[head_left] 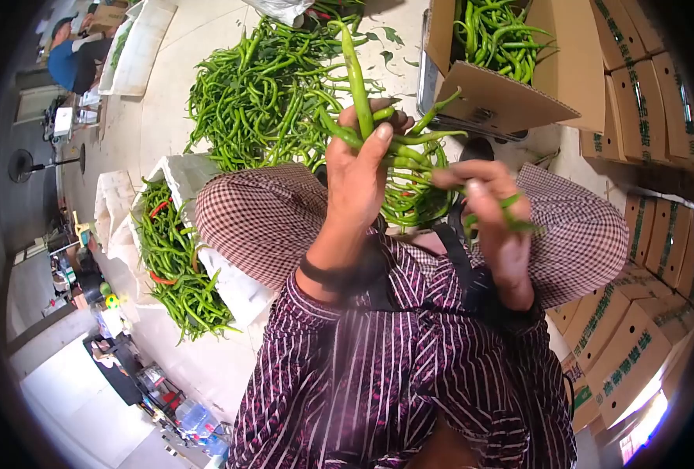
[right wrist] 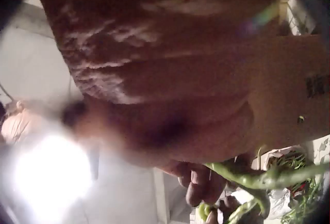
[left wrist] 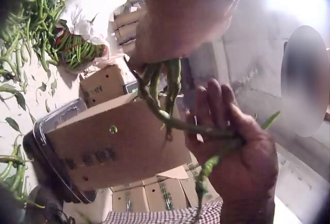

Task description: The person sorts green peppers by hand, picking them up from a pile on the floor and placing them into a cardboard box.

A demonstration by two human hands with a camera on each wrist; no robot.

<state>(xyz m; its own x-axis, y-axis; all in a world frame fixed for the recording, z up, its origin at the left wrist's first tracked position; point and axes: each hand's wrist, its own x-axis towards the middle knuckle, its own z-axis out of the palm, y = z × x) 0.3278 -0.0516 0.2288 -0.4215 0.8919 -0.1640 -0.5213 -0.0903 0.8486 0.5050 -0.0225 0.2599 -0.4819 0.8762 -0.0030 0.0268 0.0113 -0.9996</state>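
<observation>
My left hand [head_left: 359,168] is raised in front of me and grips a bunch of long green chili peppers [head_left: 402,152], one of which sticks straight up. Close to its right, my right hand [head_left: 495,215] curls its fingers round a single green pepper [head_left: 515,219]. In the left wrist view the left hand [left wrist: 175,22] holds the pepper stems [left wrist: 162,87] from above, and the right hand [left wrist: 240,152] closes on a pepper below them. The right wrist view is filled by the right hand [right wrist: 165,79], with green peppers [right wrist: 258,177] at its lower edge.
A big pile of green peppers [head_left: 261,94] lies on the floor ahead. An open cardboard box [head_left: 511,94] holds more peppers. A white sack [head_left: 230,281] at the left holds green and red peppers. Stacked cartons [head_left: 644,102] line the right side. Another person [head_left: 73,59] sits far left.
</observation>
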